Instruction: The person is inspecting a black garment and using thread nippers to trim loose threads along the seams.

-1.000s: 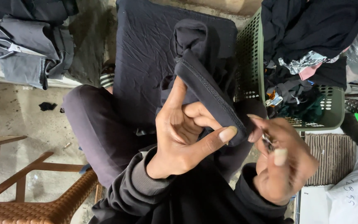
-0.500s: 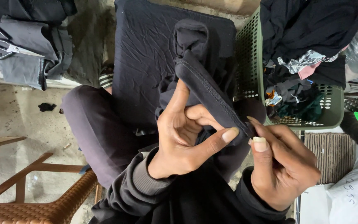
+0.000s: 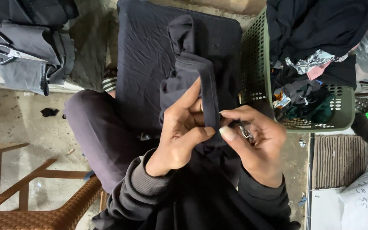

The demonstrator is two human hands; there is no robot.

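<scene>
Fabric [image 3: 207,91], dark, is pinched by the left hand [image 3: 179,132]; small metal snips [image 3: 247,133] are clasped in the right hand [image 3: 256,142] just beside it.

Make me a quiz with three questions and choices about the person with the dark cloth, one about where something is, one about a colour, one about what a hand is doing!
1. Where do the big scissors lie?
A. On grey folded cloth at the top left
B. Inside the basket
C. On the wooden chair

2. What colour is the basket?
A. Red
B. Green
C. White

3. What is the left hand doing?
A. Resting flat on the floor
B. Holding the big scissors
C. Pinching the dark cloth strip

Answers:
1. A, the scissors rest on the grey folded cloth at the far left, away from both hands.
2. B, its holed walls are green, with dark clothes piled in it.
3. C, its thumb and fingers grip the strip, while the right hand meets it holding a small metal tool.
</scene>
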